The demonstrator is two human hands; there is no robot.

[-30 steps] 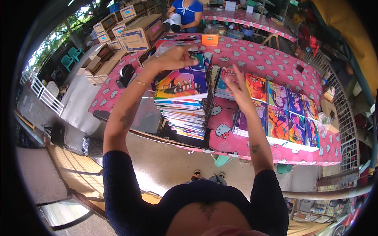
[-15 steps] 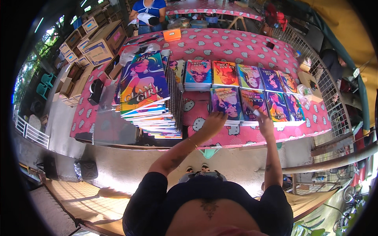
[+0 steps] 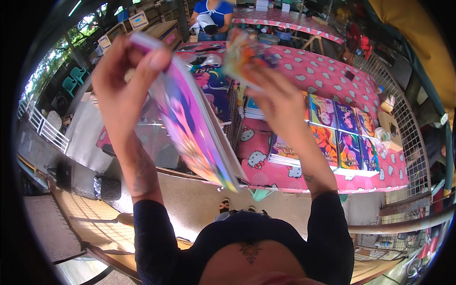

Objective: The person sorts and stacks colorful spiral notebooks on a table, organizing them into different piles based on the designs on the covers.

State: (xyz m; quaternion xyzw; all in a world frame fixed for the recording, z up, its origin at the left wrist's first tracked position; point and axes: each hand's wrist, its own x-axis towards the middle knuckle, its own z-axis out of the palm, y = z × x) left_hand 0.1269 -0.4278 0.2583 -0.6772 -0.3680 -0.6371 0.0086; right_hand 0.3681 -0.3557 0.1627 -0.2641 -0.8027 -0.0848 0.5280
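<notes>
My left hand (image 3: 121,88) is raised at the left, fingers and thumb closed on the top end of a notebook (image 3: 190,118) with a pink and purple illustrated cover. The notebook hangs slanted, its pages slightly parted. Higher and to the right, my right hand (image 3: 280,102) grips a colourful illustrated booklet (image 3: 244,59), smeared by motion. Behind the left hand's notebook is a tall stack of spiral notebooks (image 3: 213,97), partly hidden. To the right, notebooks with bright covers (image 3: 349,142) lie in two rows of piles, some covered by my right forearm.
A pink patterned cloth covers the table (image 3: 297,71). Cardboard boxes (image 3: 166,35) stand at the back left. Across the table a person in a blue top (image 3: 213,16) holds white cloth. A wire mesh fence (image 3: 408,114) runs along the right, beside a small brown box (image 3: 389,130).
Both hands have risen from the front row of piles, the left one moving up and left. Each now holds an item up above the table. The view has shifted slightly.
</notes>
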